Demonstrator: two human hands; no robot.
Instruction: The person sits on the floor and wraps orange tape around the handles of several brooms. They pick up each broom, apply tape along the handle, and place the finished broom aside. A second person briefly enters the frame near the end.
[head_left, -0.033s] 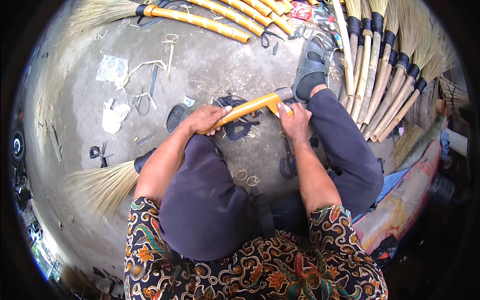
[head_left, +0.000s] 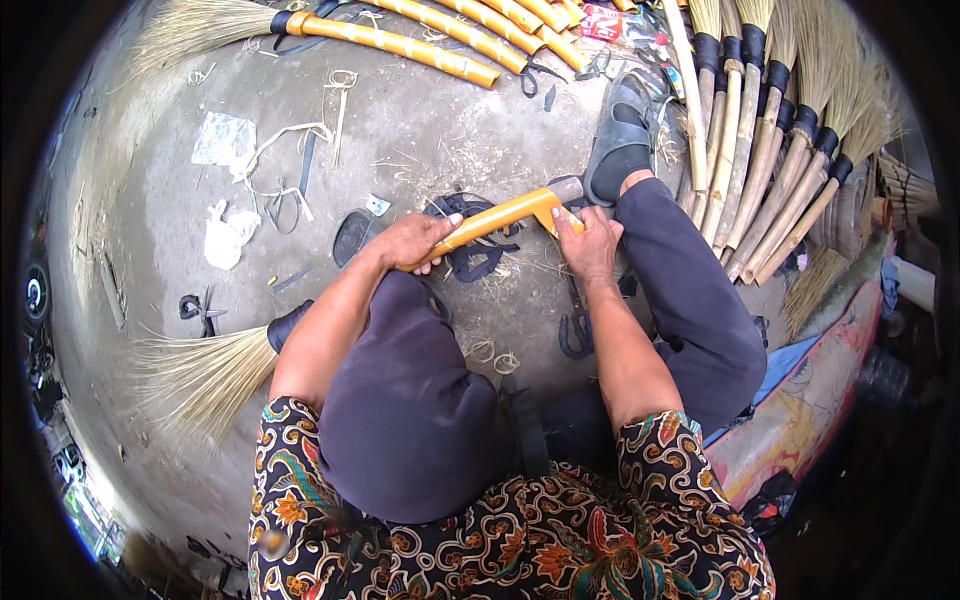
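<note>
The person sits low over the grey floor (head_left: pixel 385 110), with the knees apart; the left hand (head_left: pixel 418 240) has its grip closed round the yellow handle (head_left: pixel 495 217), which lies slanting above the left knee (head_left: pixel 400 320) and rises toward the right; the right hand (head_left: pixel 590 243) has its grip closed too, with thumb and fingers pinching the yellow flap (head_left: pixel 548 211), which hangs off the handle near its far end; beyond this flap the bare grey tip (head_left: pixel 568 189) is uncovered, close to the right sandal (head_left: pixel 610 155); at the left, pale bristles (head_left: pixel 205 375) with a dark collar (head_left: pixel 288 325) lie on the floor and pass behind the left forearm (head_left: pixel 325 325); whether they join the yellow handle I cannot tell, because the arm and the knee hide this part; under the handle there are dark strips (head_left: pixel 478 268) in a tangle, and below the right hand lie scissors (head_left: pixel 576 335) with dark loops, partly hidden by the arm; a white plastic bag (head_left: pixel 230 237) lies farther left; several yellow-wrapped handles (head_left: pixel 425 58) lie along the top, and brooms with bare handles (head_left: pixel 735 165) are lined up at the right.
</note>
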